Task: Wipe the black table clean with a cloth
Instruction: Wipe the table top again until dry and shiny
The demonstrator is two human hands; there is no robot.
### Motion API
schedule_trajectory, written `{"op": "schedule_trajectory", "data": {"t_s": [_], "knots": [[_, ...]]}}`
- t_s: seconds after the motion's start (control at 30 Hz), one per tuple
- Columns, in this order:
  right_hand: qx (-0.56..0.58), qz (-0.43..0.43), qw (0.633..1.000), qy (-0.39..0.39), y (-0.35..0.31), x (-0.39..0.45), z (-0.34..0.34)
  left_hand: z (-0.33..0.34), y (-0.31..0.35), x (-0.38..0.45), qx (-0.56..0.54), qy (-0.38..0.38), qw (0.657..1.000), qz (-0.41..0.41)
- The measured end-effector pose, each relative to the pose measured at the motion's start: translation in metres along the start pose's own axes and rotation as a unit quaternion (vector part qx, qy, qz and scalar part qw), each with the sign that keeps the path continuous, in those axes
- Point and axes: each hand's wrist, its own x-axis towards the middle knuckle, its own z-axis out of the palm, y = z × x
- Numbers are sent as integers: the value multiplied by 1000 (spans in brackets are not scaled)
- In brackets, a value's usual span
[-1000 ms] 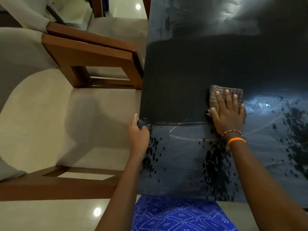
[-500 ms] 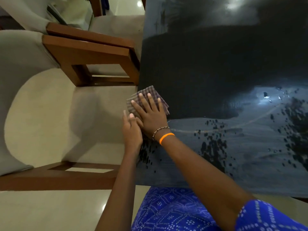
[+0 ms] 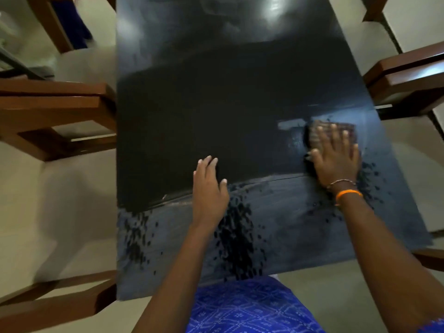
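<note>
In the head view the right hand [image 3: 336, 157] presses the checked cloth [image 3: 332, 132] flat with fingers spread and straight, near the black table [image 3: 192, 111]'s right edge, spreading pressure over the wet film. The left hand [image 3: 209, 188] rests mid-table, fingers relaxed and holding nothing, probably as a brace.

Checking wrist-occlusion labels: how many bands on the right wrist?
2: a thin beaded bracelet nearer the right hand, and an orange band just behind it. The wrist's underside is hidden.
</note>
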Motion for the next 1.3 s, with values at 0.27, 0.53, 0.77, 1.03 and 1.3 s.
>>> {"op": "schedule_trajectory", "data": {"t_s": [0.27, 0.53, 0.77, 1.03, 1.3], "knots": [[45, 158, 986, 31, 8, 15, -3, 29, 20, -2, 46, -69, 996, -15], [45, -165, 984, -55, -140, 1, 18, 38, 37, -3, 81, -36, 995, -52], [14, -290, 955, -57, -90, 49, 9, 69, 70, -7, 128, -22, 991, -43], [39, -64, 997, -5, 77, 123, -17, 109, 112, -13, 113, -66, 991, -8], [56, -54, 997, -3, 104, 90, -17, 127, 125, -20, 143, -100, 985, -6]]}}
